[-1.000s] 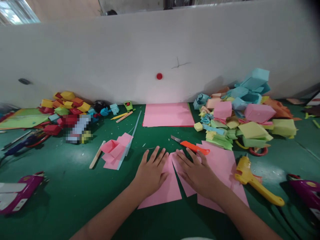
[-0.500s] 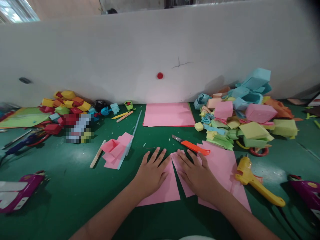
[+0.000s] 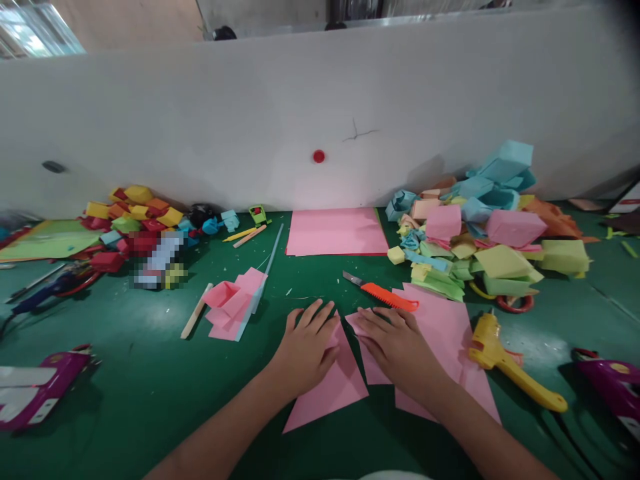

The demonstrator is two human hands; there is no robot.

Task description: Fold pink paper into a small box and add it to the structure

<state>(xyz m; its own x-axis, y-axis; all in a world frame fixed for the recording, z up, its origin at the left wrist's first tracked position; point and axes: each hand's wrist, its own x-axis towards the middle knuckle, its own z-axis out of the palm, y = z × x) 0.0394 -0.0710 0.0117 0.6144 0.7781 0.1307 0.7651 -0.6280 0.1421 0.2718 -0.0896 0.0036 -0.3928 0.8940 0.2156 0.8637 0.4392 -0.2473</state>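
My left hand point(image 3: 307, 350) rests on a pink paper piece point(image 3: 340, 387), its fingers bent over the far end and the thumb close by. Slightly apart to the right, my right hand point(image 3: 395, 340) grips a narrower pink paper strip point(image 3: 373, 370); the strip's left corner curls up by the fingertips. Under my right wrist lies a larger pink sheet point(image 3: 450, 347). An orange box cutter point(image 3: 390, 295) with its blade out sits just beyond my right fingers, partly on that sheet.
Pink sheets point(image 3: 335, 232) lie by the white board point(image 3: 225, 127). Folded paper boxes point(image 3: 480, 227) are heaped right, smaller ones point(image 3: 135, 213) left. A yellow glue gun point(image 3: 515, 367), a wooden stick point(image 3: 196, 311), a folded pink piece point(image 3: 235, 300) and purple tools point(image 3: 55, 383) lie around on the green table.
The two pink pieces have moved further apart, the left one turning at an angle. My fingers have gone from lying flat to bending around the paper. The view has shifted slightly.
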